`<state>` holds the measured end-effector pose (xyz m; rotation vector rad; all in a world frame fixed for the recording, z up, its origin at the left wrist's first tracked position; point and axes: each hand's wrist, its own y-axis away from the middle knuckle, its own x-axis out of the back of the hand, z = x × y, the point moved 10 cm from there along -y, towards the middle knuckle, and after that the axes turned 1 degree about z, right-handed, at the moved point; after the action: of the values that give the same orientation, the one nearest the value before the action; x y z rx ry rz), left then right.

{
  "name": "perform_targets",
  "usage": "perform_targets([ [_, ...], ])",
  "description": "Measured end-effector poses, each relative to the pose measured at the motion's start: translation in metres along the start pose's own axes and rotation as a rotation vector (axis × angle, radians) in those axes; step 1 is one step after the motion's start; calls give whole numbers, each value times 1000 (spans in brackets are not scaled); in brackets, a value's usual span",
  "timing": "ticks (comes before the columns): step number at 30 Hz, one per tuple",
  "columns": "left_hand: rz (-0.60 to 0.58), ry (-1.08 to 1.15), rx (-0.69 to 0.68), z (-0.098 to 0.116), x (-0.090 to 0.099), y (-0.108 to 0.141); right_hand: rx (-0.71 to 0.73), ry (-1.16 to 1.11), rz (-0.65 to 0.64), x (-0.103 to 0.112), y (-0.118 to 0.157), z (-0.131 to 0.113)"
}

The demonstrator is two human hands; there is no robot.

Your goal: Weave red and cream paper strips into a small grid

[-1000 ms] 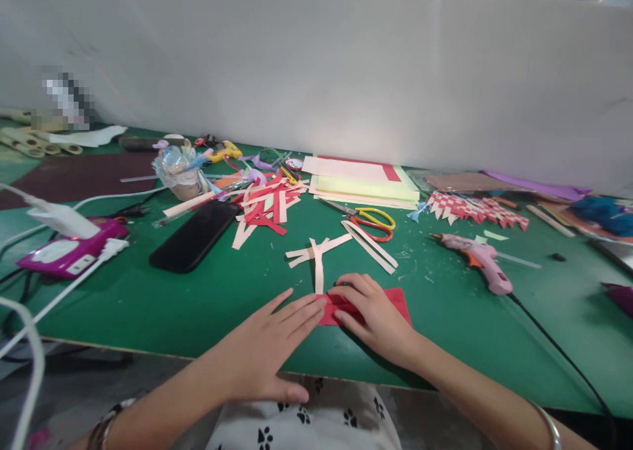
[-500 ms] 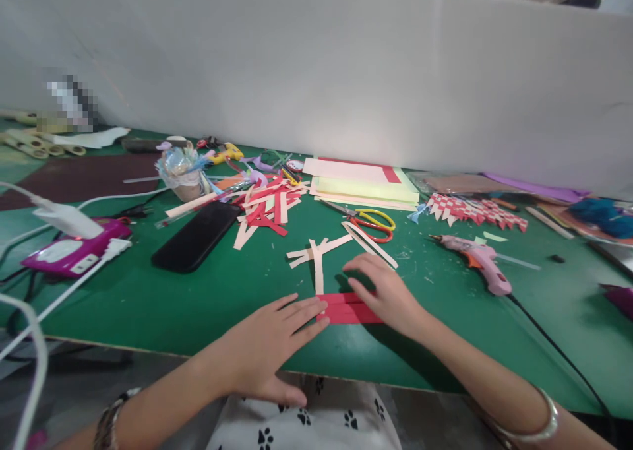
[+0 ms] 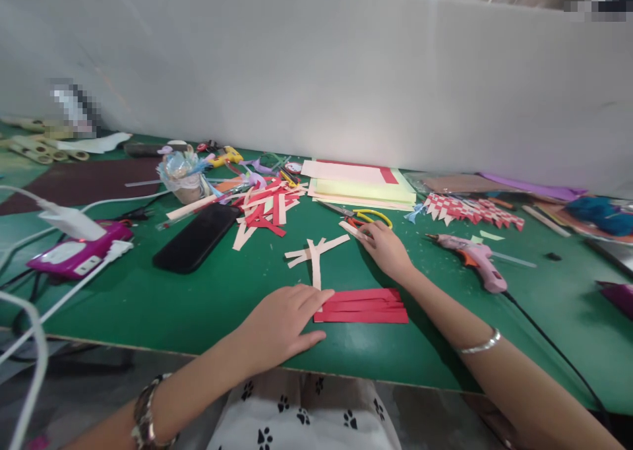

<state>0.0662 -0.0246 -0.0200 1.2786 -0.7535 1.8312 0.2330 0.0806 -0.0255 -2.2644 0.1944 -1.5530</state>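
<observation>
My left hand (image 3: 287, 324) lies flat with outstretched fingers on the left end of a red paper piece (image 3: 368, 306), which is slit lengthwise into strips. From under that end, a cream strip (image 3: 315, 265) runs away from me to a few crossed cream strips (image 3: 329, 245). My right hand (image 3: 386, 249) is farther off, its bent fingers closed on a cream paper strip (image 3: 351, 229) beside the scissors (image 3: 373, 218). The hand hides part of that strip and the orange handle.
A pink glue gun (image 3: 475, 255) with a black cord lies to the right, before a red-and-white woven paper piece (image 3: 469, 209). A black phone (image 3: 198, 239), red and cream strips (image 3: 270, 206) and a purple power strip (image 3: 82, 252) are leftward. Paper sheets (image 3: 363, 192) lie behind.
My right hand has left the red paper and moved forward to the cream strip near the scissors. My left hand stays on the red paper's left end, its fingers closer together.
</observation>
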Motion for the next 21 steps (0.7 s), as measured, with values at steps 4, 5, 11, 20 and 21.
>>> perform_targets([
  [4,0,-19,10,1,1,-11,-18,-29,26,9,0,2],
  [5,-3,-16,8,1,1,-12,-25,-36,43,12,0,4],
  [11,7,20,15,-4,6,-12,-80,-106,187,37,1,21],
  [20,31,193,67,-13,19,-13,25,-342,289,104,31,-16],
  [21,41,233,82,-14,21,-13,67,-361,274,110,35,-30],
])
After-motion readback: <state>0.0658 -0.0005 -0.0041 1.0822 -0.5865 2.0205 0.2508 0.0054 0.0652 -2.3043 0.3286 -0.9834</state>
